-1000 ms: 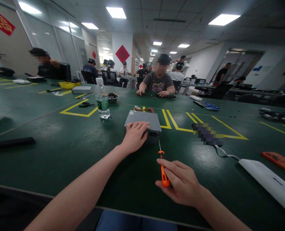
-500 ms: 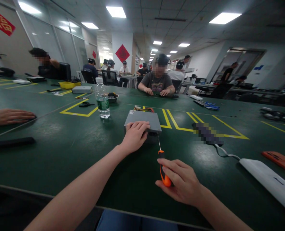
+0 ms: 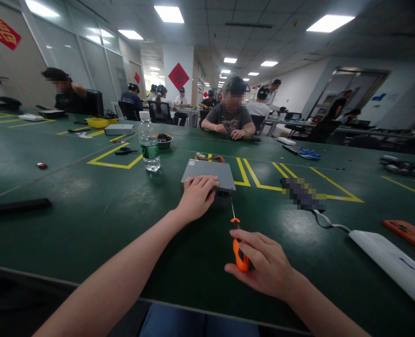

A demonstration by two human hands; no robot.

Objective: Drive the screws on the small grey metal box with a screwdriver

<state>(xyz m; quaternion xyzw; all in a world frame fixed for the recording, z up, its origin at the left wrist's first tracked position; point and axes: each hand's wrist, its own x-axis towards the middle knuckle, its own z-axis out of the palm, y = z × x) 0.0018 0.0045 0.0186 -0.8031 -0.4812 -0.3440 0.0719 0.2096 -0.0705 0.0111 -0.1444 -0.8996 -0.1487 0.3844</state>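
Note:
A grey metal computer power supply point(image 3: 221, 174) lies on the green table in front of me, its bundle of coloured cables point(image 3: 212, 159) at the far side. My left hand point(image 3: 198, 195) holds it at the near left edge, fingers across the top and thumb down the near face. In my right hand point(image 3: 263, 260) is an orange and black screwdriver point(image 3: 241, 252), its handle between thumb and fingers. The thin shaft points away from me to the near right corner of the power supply. Whether the tip sits in a screw is too small to tell.
Left of the power supply stands a water bottle point(image 3: 149, 142), with a metal bowl point(image 3: 165, 141) behind it. To the right lie a white power bank point(image 3: 386, 262) with a cable and an orange phone point(image 3: 411, 238). A person point(image 3: 230, 114) sits opposite.
The screwdriver handle has turned in my right hand, showing more orange. My left hand stays put. Another person's hand at the left has gone from view, and a small red object shows there.

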